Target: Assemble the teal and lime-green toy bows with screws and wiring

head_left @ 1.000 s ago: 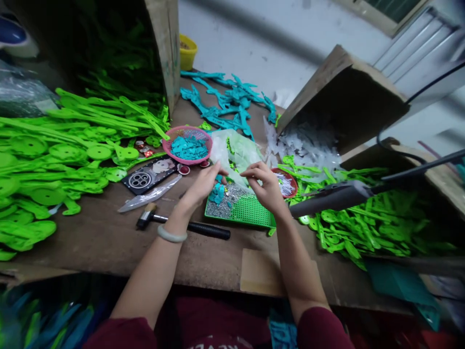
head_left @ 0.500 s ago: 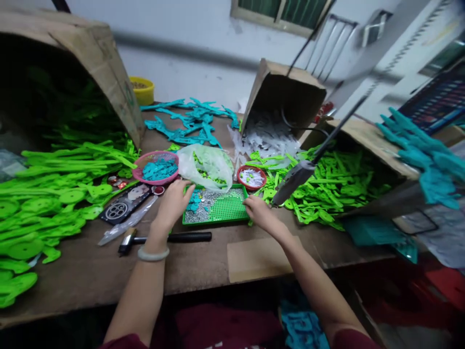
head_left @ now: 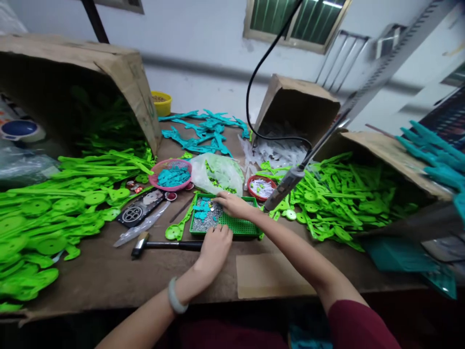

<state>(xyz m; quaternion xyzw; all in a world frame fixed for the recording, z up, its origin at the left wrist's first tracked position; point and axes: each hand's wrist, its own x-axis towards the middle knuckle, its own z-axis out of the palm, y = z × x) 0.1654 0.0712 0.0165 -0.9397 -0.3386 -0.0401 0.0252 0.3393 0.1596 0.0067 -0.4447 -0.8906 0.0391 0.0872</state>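
In the head view, a green mesh tray (head_left: 250, 229) holds small silver screws (head_left: 200, 225) and flat turquoise pieces (head_left: 202, 207) toward its left side. My right hand (head_left: 233, 204) reaches over the tray from the right, its fingers stretched among the screws beside the turquoise pieces. At the front rim, my left hand (head_left: 217, 245) lies with bent, slightly parted fingertips over the screws. I see nothing gripped in either hand, though the fingertips are small and partly hidden. A pale bangle (head_left: 177, 295) circles my left wrist.
A hammer (head_left: 165, 245) lies front left, near a green disc-ended part (head_left: 175, 231). Behind are a pink basket (head_left: 152, 180), a plastic bag (head_left: 199, 173) and a red basket (head_left: 271, 196). A powered screwdriver (head_left: 285, 186) hangs at right. Green parts (head_left: 47, 208) heap on both sides.
Both hands have left the tray's two sides. My right hand has moved left over the screws; my left hand has come round to the front rim. The view has shifted.
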